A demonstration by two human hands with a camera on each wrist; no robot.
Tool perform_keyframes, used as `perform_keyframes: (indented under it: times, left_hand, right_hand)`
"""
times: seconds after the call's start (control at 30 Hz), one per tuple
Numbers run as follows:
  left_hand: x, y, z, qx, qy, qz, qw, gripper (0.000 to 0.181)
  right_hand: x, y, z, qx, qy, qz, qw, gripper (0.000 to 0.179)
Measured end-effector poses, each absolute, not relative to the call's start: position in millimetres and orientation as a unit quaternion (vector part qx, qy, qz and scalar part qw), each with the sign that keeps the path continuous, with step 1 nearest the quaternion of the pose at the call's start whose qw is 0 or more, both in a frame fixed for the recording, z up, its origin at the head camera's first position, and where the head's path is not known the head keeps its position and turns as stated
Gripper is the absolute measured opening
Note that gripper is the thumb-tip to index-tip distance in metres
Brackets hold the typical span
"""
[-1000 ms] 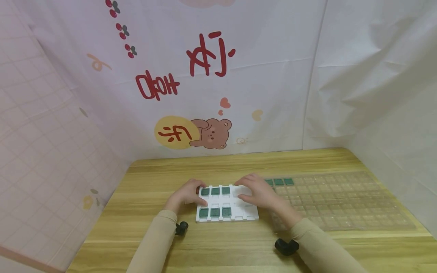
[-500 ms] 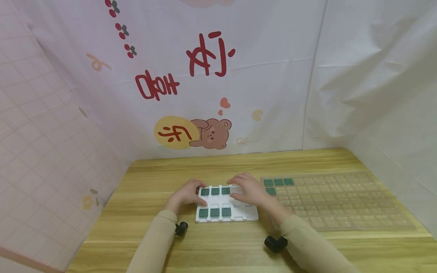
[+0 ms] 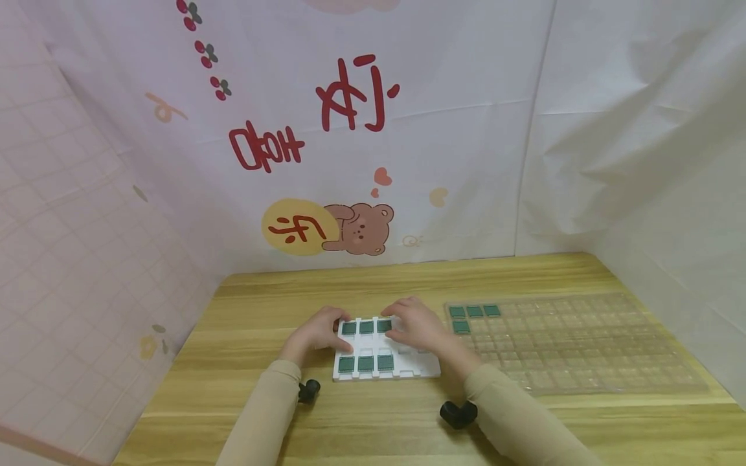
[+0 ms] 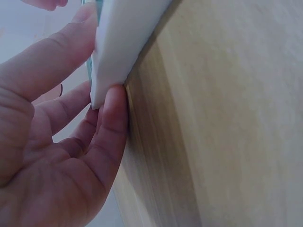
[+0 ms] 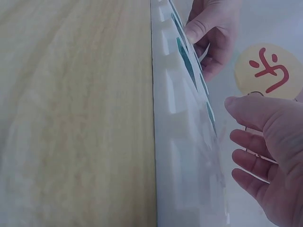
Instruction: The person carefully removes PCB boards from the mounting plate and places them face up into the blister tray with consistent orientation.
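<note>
A white tray point(image 3: 416, 369) lies on the wooden table, holding green square chips point(image 3: 346, 364) in two rows of three toward its left side. My left hand point(image 3: 317, 331) grips the tray's left end. In the left wrist view, its thumb point(image 4: 57, 56) lies on the top and the fingers are against the side and lower edge. Over the tray, my right hand point(image 3: 421, 329) has its thumb and fingers apart, near the back-row right chip point(image 3: 384, 325). The right wrist view shows this right hand point(image 5: 279, 151) with nothing between thumb and fingers.
To the right lies a large clear compartment tray point(image 3: 583, 343) with several green chips point(image 3: 474, 311) in its back left corner. A white printed curtain point(image 3: 466, 129) stands behind the table point(image 3: 350, 421). Black wrist devices point(image 3: 458, 414) hang by both sleeves.
My right hand has moved left across the white tray toward the back-row right chip, uncovering the clear tray's corner. The left hand stays at the tray's end.
</note>
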State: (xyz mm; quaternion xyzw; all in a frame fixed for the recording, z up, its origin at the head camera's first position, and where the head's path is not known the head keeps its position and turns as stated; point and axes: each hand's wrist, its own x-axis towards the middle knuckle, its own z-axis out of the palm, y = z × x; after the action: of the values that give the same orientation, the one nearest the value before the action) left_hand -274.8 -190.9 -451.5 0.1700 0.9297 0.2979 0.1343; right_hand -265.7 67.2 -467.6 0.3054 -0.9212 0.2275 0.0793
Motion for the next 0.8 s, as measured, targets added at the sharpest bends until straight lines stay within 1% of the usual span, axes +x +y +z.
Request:
perform_keyframes:
  times: [0.37, 0.6, 0.8]
  left_hand:
    - [-275, -190, -452, 0.16, 0.928, 0.307, 0.135, 0.06]
    - [-274, -191, -452, 0.157, 0.927, 0.311, 0.135, 0.06]
    - [-274, -190, -452, 0.156, 0.927, 0.312, 0.137, 0.059]
  right_hand:
    - [-266, 58, -470, 0.281, -0.929, 0.23, 0.073, 0.037]
    - [-268, 55, -472, 0.27, -0.938, 0.205, 0.069, 0.036]
    - [-270, 53, -473, 0.279, -0.942, 0.174, 0.075, 0.034]
